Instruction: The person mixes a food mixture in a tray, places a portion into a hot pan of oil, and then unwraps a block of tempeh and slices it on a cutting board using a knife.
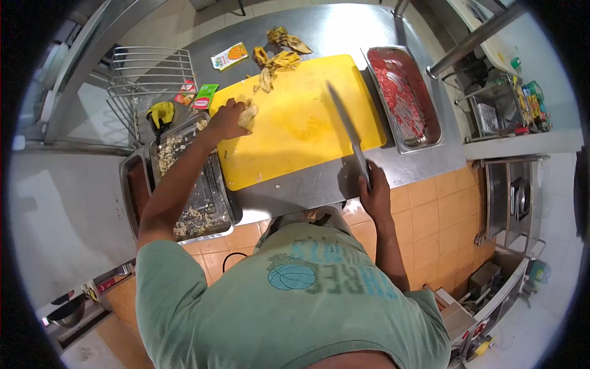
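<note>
My left hand (231, 120) is closed on a pale, soft-looking piece of food (247, 115) at the left part of the yellow cutting board (295, 141). In my right hand (375, 189), beyond the board's near right edge, is the handle of a long knife (347, 122), whose blade points away over the board. Banana peels (284, 60) lie at the board's far edge, partly on it. Left of the board, below my left forearm, a metal tray (203, 184) holds small pale chopped pieces. A metal pan (402, 92) with red residue stands right of the board.
On the steel table (332, 31) lie an orange-and-white packet (229, 56), a green packet (206, 96) and a red packet. A wire rack (153, 67) stands at the far left, with a yellow-and-black item (161, 114) near it. A metal post (473, 43) rises at the right.
</note>
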{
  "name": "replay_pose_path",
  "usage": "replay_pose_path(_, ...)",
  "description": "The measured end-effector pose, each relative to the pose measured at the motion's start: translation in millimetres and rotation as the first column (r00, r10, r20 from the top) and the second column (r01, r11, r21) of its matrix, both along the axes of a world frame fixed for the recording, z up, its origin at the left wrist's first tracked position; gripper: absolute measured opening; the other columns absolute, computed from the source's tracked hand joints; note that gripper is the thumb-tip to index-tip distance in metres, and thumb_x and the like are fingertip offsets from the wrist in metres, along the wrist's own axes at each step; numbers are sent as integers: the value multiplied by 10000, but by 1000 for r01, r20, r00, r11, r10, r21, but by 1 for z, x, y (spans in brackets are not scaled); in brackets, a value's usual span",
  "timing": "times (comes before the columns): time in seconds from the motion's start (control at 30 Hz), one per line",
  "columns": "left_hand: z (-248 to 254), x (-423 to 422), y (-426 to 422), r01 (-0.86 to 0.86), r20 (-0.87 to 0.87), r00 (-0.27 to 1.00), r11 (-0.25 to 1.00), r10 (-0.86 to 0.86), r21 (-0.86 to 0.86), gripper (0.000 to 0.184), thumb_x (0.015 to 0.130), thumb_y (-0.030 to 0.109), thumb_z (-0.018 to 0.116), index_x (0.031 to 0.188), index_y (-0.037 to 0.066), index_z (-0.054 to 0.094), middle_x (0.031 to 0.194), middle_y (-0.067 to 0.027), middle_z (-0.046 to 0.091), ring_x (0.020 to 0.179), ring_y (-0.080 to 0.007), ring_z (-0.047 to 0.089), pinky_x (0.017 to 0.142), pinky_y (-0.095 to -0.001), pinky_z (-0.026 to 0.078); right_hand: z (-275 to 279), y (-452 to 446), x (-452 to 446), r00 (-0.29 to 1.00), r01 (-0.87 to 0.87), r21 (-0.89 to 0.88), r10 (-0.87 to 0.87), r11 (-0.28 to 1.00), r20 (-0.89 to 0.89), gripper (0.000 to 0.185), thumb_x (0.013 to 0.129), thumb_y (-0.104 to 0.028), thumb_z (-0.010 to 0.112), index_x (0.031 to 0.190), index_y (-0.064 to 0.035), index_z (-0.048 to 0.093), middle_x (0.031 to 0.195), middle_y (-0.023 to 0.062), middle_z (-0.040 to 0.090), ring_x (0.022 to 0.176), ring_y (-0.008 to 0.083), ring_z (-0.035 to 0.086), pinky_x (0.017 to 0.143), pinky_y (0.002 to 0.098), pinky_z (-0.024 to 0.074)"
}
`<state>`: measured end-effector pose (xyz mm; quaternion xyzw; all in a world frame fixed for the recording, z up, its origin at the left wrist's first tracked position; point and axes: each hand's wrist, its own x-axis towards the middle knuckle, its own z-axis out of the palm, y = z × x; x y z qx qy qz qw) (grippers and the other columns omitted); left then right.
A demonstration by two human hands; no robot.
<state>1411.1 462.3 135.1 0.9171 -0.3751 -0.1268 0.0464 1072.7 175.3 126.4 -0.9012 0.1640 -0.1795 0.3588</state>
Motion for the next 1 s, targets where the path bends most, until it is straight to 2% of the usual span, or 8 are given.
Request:
replay_pose_path(0.17,-6,21,-27,-65,-150,988,990,46,-125,514,633,172,751,1090,59,543,1105,-160,580,1029,-353,565,858,-436,464,35,5,-18,955,-238,180,263,955,-134,435,780,-211,731,1146,-19,595,909,192,624,819,352,623,713,402,499)
replay_pose_path(0.3,-1,41,-45,-22,-129,991,899,-38,-438,614,691,160,749,1251,76,512,1198,-153,568,1125,-331,530,959,-404,431,36,7,13,878,-433,208,463,877,-123,420,785,-215,736,1139,-24,618,911,201,654,824,308,650,714,370,501)
replay_pose_path(0.43,19,42,5,172,187,981,705,-57,-688,528,785,125,697,1275,91,505,1237,-139,552,1172,-299,509,973,-373,416,39,18,72,809,-529,260,572,808,-132,321,837,-230,695,1053,3,653,747,158,631,678,187,605,624,323,481)
replay_pose_path(0.53,43,52,109,55,60,998,592,-12,-804,418,869,96,615,1274,82,514,1241,-111,552,1159,-258,520,929,-348,434,34,14,113,802,-472,348,559,810,-212,316,872,-255,657,1045,9,658,748,87,638,697,123,540,616,318,467)
replay_pose_path(0.6,68,12,189,-472,-266,857,466,442,-749,359,914,131,576,1263,63,524,1233,-116,563,1118,-224,545,904,-340,451,7,-7,140,842,-474,255,519,843,-148,364,885,-307,644,1080,0,652,820,104,654,740,144,551,704,319,472)
replay_pose_path(0.7,60,-32,223,-596,-194,738,488,647,-638,307,854,90,618,1148,4,594,1100,-104,641,958,-189,618,824,-325,494,-8,-28,148,909,-245,379,348,892,-231,367,895,-274,640,1113,21,643,829,61,648,795,118,566,738,283,470)
replay_pose_path(0.9,2,-99,229,-577,-88,744,570,662,-585,337,804,33,613,1139,6,583,1071,-168,626,978,-311,614,849,-365,489,10,-4,117,962,-210,255,247,944,-120,397,910,-272,614,1178,21,609,941,79,652,814,120,572,745,266,477)
replay_pose_path(1.0,-36,-110,237,-556,12,648,484,761,-676,347,801,34,600,1147,7,579,1108,-198,605,1035,-359,583,870,-383,480,0,5,90,955,-199,410,270,890,-123,430,908,-292,614,1199,24,595,966,75,647,826,126,568,755,260,473)
